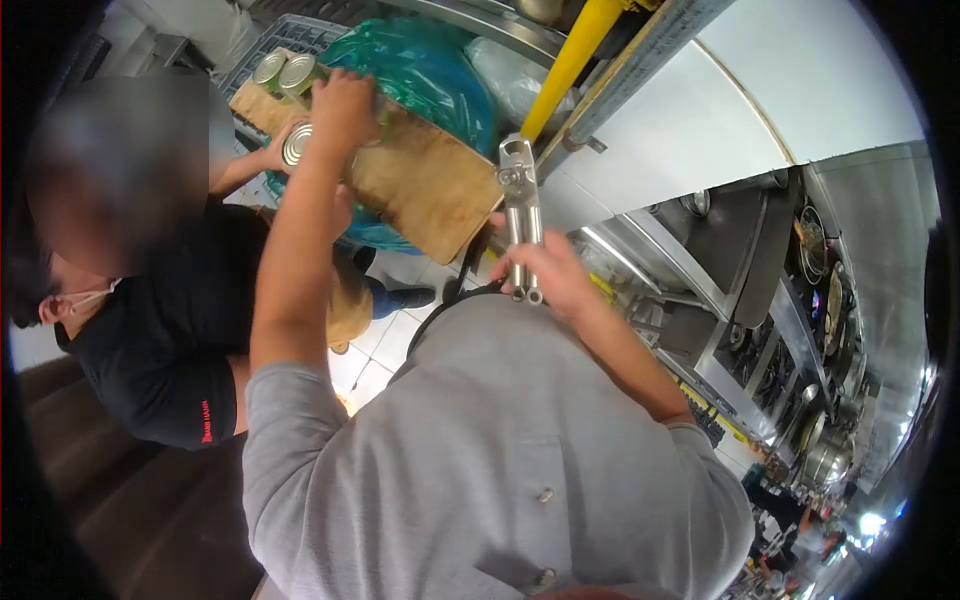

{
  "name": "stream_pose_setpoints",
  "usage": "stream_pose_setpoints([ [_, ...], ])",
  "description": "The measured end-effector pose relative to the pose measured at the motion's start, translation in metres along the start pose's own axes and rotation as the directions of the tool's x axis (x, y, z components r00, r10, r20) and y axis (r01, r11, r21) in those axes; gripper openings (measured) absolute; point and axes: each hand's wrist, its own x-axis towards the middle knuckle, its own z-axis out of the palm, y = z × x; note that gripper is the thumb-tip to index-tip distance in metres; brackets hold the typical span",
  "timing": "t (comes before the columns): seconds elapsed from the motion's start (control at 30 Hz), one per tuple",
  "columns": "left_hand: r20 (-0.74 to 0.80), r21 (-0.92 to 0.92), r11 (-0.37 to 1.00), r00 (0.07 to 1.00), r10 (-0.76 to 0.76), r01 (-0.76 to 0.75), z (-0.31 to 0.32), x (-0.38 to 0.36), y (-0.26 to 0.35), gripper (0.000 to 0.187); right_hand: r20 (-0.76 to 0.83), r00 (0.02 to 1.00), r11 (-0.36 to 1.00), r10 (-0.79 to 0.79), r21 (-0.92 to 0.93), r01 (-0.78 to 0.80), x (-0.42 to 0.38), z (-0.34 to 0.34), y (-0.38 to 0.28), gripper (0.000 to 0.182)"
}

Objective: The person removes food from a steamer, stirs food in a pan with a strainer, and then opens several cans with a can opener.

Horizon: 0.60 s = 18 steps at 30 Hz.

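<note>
Steel in grip: clasping a can opener (514,228) by its handles in the right hand (562,272), pointing its long axis away from the grey shirt (490,430).
Holding the left hand (345,108) over the brown board (430,185), nearer than the right to a can (297,144) in a co-worker's hand (276,154), but cannot tell whether grasping anything; holding the opener well apart, to the can's right.

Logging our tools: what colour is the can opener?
The can opener is silver in the head view.

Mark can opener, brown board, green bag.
Can opener (533,224): head view, on one metal handle.
Brown board (428,190): head view, on its bare top.
Green bag (425,72): head view, on its crumpled plastic.
</note>
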Motion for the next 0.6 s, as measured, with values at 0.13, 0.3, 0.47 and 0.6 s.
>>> stream_pose_setpoints([
  [0.13,0.134,-0.079,0.995,0.989,0.064,-0.054,-0.035,-0.038,0.037,0.089,-0.037,0.999,0.999,-0.037,-0.01,0.036,0.012,0.003,0.005,0.043],
  [0.3,0.079,-0.313,0.924,0.964,0.255,-0.219,-0.034,-0.091,0.057,0.083,-0.057,0.998,0.998,-0.006,-0.061,0.003,0.026,0.014,0.001,0.02],
  [0.47,-0.247,-0.413,0.903,0.969,0.015,-0.12,-0.047,-0.147,0.084,0.073,-0.056,0.998,0.991,0.025,-0.131,-0.033,0.042,0.019,0.006,0.015],
  [0.6,0.086,-0.926,0.356,0.987,-0.132,0.128,-0.018,-0.199,0.119,0.057,-0.052,0.998,0.967,-0.039,-0.252,0.025,0.048,0.02,0.014,0.014],
])
